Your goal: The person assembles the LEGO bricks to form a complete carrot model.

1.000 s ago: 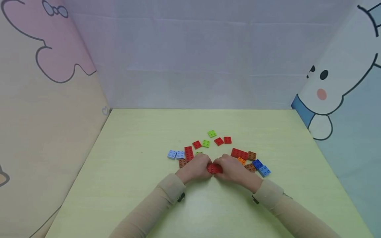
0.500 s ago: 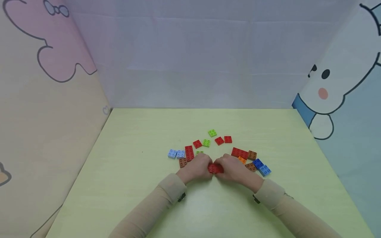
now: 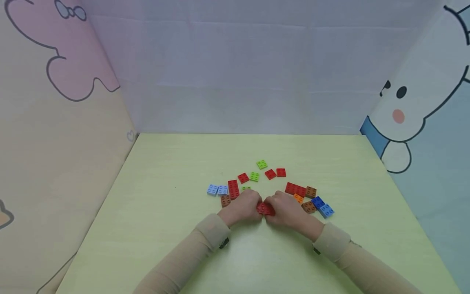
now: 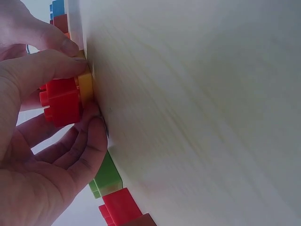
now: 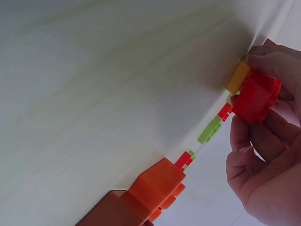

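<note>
A red toy building brick (image 3: 265, 209) lies between both hands near the middle of the table, its studs facing up. Under it is a yellow brick (image 4: 85, 87), set against the table and partly covered by fingers. My left hand (image 3: 245, 207) pinches the red brick from the left, thumb on the near side and fingers curled round the far side. From the right, my right hand (image 3: 285, 209) grips the same pair of bricks, with its thumb by the yellow brick in the right wrist view. The two hands almost meet and hide the ends of the bricks.
Loose bricks form an arc beyond the hands. To the left are light blue bricks (image 3: 217, 190), a long red brick (image 3: 233, 189) and a brown brick (image 3: 225, 201). Rightward lie another long red brick (image 3: 295, 189), an orange brick (image 3: 298, 198) and a dark blue brick (image 3: 318, 202).
</note>
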The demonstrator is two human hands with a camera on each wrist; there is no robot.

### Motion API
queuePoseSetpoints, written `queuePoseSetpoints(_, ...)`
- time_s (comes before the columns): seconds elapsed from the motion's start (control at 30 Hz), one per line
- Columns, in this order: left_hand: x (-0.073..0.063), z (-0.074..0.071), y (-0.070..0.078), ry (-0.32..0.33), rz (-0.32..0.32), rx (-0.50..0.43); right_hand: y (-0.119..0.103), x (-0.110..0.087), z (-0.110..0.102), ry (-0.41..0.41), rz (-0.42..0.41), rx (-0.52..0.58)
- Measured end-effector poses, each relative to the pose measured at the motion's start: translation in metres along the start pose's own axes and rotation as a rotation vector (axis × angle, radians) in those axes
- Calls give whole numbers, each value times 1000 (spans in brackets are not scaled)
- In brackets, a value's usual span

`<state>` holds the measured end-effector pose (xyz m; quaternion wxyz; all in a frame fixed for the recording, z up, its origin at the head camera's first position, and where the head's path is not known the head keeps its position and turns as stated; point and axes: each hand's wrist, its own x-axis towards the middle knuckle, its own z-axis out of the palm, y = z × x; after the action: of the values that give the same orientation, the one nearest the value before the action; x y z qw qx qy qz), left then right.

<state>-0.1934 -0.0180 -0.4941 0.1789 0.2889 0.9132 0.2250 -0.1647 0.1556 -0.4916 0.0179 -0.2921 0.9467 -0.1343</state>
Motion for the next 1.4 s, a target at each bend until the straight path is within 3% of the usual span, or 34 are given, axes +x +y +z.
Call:
queuePoseSetpoints(0.37, -1, 0, 1, -4, -12, -2, -1, 1, -3, -18, 12, 43)
queuePoseSetpoints(0.63, 0, 1, -1, -6, -33, -32, -3, -2, 2, -5, 61, -5)
queuePoseSetpoints(1.03, 0, 1, -1, 6, -16, -33, 2, 1, 1, -33, 61, 83)
queuePoseSetpoints(1.4, 0, -2, 0, 4, 2, -31, -6, 4, -2, -51, 63, 8)
